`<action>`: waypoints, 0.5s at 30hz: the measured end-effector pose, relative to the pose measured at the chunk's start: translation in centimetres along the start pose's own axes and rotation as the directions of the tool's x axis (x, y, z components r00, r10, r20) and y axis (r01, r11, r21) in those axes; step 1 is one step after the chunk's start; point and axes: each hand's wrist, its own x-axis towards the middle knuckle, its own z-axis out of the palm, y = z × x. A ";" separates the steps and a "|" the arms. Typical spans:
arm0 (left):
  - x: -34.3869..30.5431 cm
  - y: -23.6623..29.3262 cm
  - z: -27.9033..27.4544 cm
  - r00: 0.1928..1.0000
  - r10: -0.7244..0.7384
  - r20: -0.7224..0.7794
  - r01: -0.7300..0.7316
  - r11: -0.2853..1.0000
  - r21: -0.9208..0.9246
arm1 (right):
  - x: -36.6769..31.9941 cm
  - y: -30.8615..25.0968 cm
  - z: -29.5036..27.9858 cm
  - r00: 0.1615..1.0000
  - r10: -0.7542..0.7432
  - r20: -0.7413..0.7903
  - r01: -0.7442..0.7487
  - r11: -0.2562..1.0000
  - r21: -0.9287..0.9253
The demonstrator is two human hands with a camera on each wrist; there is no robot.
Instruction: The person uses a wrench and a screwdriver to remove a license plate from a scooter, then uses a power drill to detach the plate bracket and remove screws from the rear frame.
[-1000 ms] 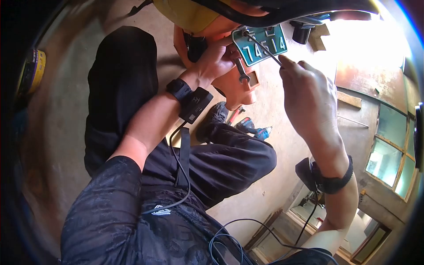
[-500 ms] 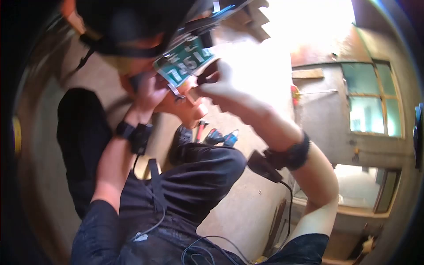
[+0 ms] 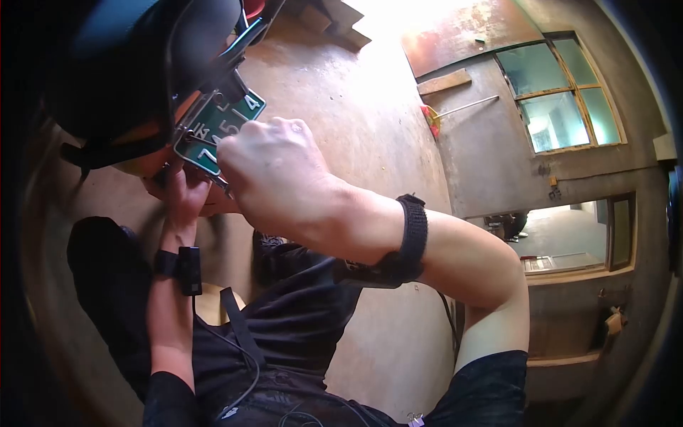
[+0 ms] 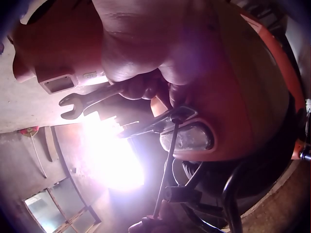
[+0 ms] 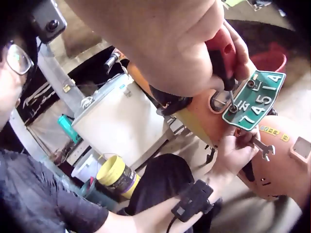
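A green number plate (image 5: 265, 104) with raised white characters is mounted on an orange vehicle body (image 5: 269, 170). My right hand (image 3: 277, 167) grips a screwdriver (image 5: 224, 56) by its red and black handle. The screwdriver's thin shaft (image 4: 168, 170) runs to a bolt (image 5: 233, 109) in one corner of the plate, with the tip right at the bolt head. Below and behind that corner, my left hand (image 5: 233, 154) holds a wrench (image 4: 80, 104), its open end sticking out past the fingers. In the head view the right hand covers part of the plate.
A black seat (image 3: 107, 78) overhangs the plate. A clear lamp (image 4: 189, 138) sits in the body close to the screwdriver. Beyond my knee stands a yellow bucket (image 5: 114, 174), beside a white box-like cabinet (image 5: 121, 121). A window (image 3: 569, 99) is set in the far wall.
The head view has turned, so the plate now appears farther left. My right hand came off to the plate's side, then moved back over it with the screwdriver. The left hand stays behind the plate.
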 end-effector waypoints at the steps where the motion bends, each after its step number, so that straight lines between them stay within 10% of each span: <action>1: 0.8 0.5 -0.2 0.976 -0.210 -0.062 0.187 0.945 -0.268 | 0.1 0.0 0.1 0.995 0.092 -0.029 -0.088 0.988 0.123; 4: 0.8 0.6 0.1 0.952 -0.278 -0.125 0.228 0.921 -0.315 | 1.2 1.6 1.2 0.941 0.338 0.018 -0.313 0.850 0.424; 7: 1.2 0.5 -0.2 0.945 -0.315 -0.085 0.267 0.896 -0.355 | 1.7 4.0 1.9 0.806 0.388 0.446 -0.535 0.156 0.831; 10: 1.2 0.8 0.2 0.943 -0.317 -0.104 0.270 0.908 -0.320 | 1.6 3.8 3.1 0.812 0.386 0.438 -0.505 0.087 0.859; 12: 1.2 0.7 -0.5 0.940 -0.312 -0.136 0.255 0.911 -0.325 | 1.3 4.0 2.9 0.833 0.380 0.401 -0.497 0.196 0.846; 14: 1.1 1.0 -0.6 0.947 -0.309 -0.084 0.269 0.910 -0.316 | 1.3 3.7 2.2 0.885 0.331 0.327 -0.465 0.648 0.603; 15: 1.2 0.8 -0.8 0.945 -0.306 -0.117 0.252 0.907 -0.337 | 1.1 2.8 2.7 0.923 0.384 -0.008 -0.333 0.810 0.482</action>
